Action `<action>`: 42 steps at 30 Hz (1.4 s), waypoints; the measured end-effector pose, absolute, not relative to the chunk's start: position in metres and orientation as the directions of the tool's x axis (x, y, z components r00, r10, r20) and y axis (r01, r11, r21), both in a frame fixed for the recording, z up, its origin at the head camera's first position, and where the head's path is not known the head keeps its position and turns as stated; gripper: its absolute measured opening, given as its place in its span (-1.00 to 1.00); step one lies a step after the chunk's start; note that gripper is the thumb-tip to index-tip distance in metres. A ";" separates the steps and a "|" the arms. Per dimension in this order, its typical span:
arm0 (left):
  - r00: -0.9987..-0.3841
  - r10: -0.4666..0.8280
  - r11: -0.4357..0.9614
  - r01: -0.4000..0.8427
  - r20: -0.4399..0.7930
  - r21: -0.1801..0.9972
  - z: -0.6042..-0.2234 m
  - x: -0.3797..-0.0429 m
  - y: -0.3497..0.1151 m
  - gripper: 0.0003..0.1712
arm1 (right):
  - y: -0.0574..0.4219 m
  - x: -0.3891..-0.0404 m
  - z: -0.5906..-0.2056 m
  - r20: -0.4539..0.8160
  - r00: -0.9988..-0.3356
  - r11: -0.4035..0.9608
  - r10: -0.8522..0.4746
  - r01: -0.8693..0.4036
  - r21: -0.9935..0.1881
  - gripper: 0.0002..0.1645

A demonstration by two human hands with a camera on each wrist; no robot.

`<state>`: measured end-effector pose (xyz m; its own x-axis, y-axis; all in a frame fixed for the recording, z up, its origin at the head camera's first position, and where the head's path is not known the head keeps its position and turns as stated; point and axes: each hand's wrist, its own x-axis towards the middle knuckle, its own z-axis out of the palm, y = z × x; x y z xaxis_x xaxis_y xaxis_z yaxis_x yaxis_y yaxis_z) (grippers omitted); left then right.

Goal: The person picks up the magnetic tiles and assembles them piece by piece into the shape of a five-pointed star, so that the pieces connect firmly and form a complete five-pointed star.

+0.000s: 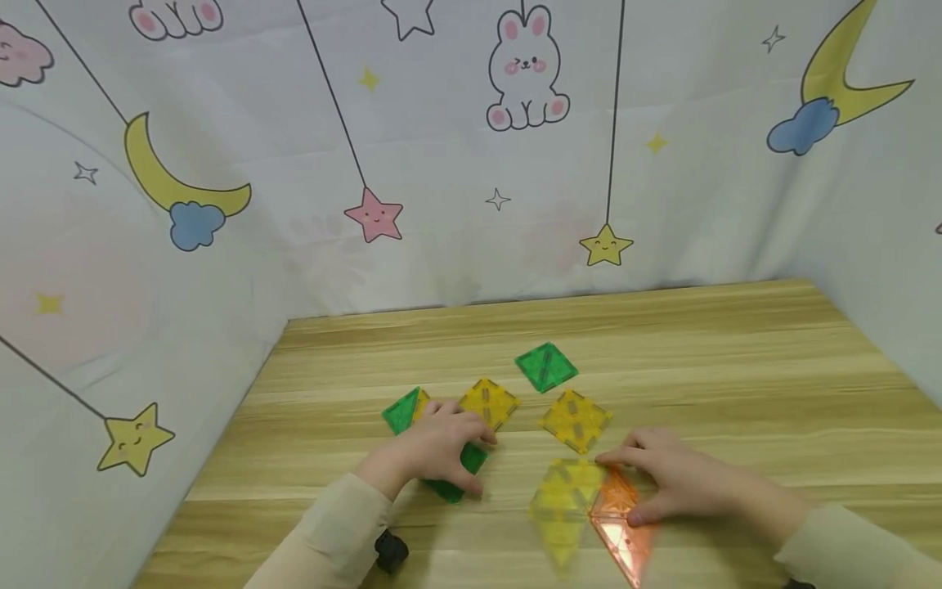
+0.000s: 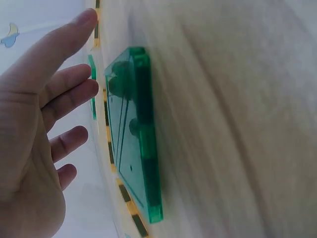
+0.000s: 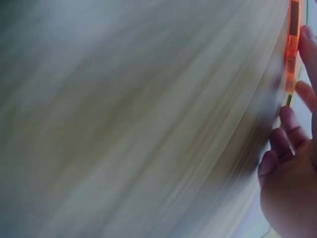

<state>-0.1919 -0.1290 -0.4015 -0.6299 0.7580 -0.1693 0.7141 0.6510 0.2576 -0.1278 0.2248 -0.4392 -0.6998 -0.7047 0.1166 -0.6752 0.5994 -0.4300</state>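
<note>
My left hand [image 1: 440, 446] hovers over a green magnetic tile [image 1: 474, 460], its fingers loosely spread. In the left wrist view a gap shows between those fingers and the green tile's edge. Over on the right, my right hand [image 1: 680, 476] touches orange triangular magnetic tiles [image 1: 624, 541], thumb on their face and fingertips near their upper tip. Its fingers look fairly straight in the right wrist view, beside the orange edge [image 3: 293, 44]. Yellow triangular tiles [image 1: 561, 509], blurred, lie against the orange ones on the left.
Beyond the hands lie two yellow square-shaped groups, one left [image 1: 487, 404] and one right [image 1: 576, 420], plus a green pair [image 1: 546, 367]. A green triangle [image 1: 401, 411] beside yellow sits behind my left hand. A printed cloth [image 1: 456, 147] surrounds the wooden table [image 1: 699, 352].
</note>
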 end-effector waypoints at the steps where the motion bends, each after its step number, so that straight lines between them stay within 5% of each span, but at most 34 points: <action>1: -0.623 0.763 0.645 0.722 -0.170 0.249 -0.401 -0.190 -0.127 -0.32 | 0.222 -0.128 -0.439 0.112 -0.702 0.602 -0.703 -0.671 -0.433 -0.18; 20: -0.600 0.781 0.623 0.729 -0.172 0.284 -0.412 -0.183 -0.121 -0.31 | 0.187 -0.130 -0.439 0.124 -0.708 0.628 -0.695 -0.682 -0.376 -0.16; 26: -0.607 0.775 0.631 0.725 -0.175 0.276 -0.415 -0.178 -0.127 -0.28 | 0.203 -0.126 -0.446 0.140 -0.721 0.608 -0.678 -0.658 -0.443 -0.16; 35: -0.611 0.775 0.632 0.749 -0.162 0.198 -0.418 -0.170 -0.126 -0.16 | 0.225 -0.113 -0.449 0.204 -0.738 0.671 -0.643 -0.672 -0.314 -0.13; 42: -0.575 0.813 0.581 0.788 -0.094 0.206 -0.424 -0.164 -0.120 -0.12 | 0.216 -0.106 -0.450 0.158 -0.774 0.688 -0.613 -0.621 -0.375 -0.09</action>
